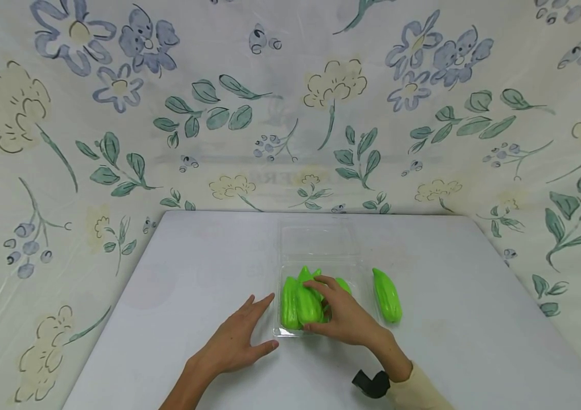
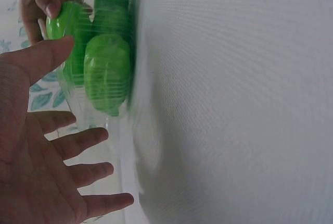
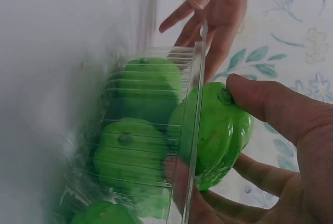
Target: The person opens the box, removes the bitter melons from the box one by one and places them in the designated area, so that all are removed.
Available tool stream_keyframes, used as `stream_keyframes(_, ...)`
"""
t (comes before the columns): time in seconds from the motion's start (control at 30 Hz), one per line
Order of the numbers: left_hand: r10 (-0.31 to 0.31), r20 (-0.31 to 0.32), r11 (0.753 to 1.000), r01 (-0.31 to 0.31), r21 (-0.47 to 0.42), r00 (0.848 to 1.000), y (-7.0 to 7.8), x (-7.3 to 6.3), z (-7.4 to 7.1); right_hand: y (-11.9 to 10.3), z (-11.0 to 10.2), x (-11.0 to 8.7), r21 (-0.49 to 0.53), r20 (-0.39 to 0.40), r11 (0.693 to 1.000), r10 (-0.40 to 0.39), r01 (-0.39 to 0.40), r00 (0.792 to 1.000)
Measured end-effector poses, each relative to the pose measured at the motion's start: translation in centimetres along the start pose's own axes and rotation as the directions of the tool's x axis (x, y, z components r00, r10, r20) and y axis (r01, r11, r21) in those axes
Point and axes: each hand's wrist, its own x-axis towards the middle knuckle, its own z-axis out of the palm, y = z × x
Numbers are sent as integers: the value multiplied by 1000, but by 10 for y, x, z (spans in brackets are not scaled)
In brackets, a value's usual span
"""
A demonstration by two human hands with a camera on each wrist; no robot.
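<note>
A clear plastic clamshell box (image 1: 290,332) lies on the table with several glossy, lobed green peppers (image 3: 130,148) inside it. My right hand (image 1: 349,316) reaches over the box from the right and grips one green pepper (image 3: 221,135) by its ends, thumb at the stem end. That pepper sits higher than the others, partly above the rim. My left hand (image 1: 233,340) hovers just left of the box, fingers spread and nothing in them. Another green pepper (image 1: 387,296) lies on the table to the right of the box.
The box's clear lid (image 1: 318,238) is folded back flat behind it. The white table (image 1: 208,256) ends at a flower-printed cloth (image 1: 290,131) at the back and sides. A black strap piece (image 1: 371,384) shows beside the right sleeve (image 1: 418,390).
</note>
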Motion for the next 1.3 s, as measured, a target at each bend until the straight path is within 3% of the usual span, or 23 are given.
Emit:
stream_keyframes(0.8,-6,17,1000,7,-16,1000,-1,0,2,5,5,-3,63,-76,998,22,-17,997)
stream_keyframes(1.07,-11,20,1000,11,-11,1000,-2,-1,3,9,-7,-8,144,-131,990,24,-5,991)
stream_keyframes(1.3,-26,22,999,26,19,999,-3,-2,5,16,-29,-13,145,-207,989,36,-5,978)
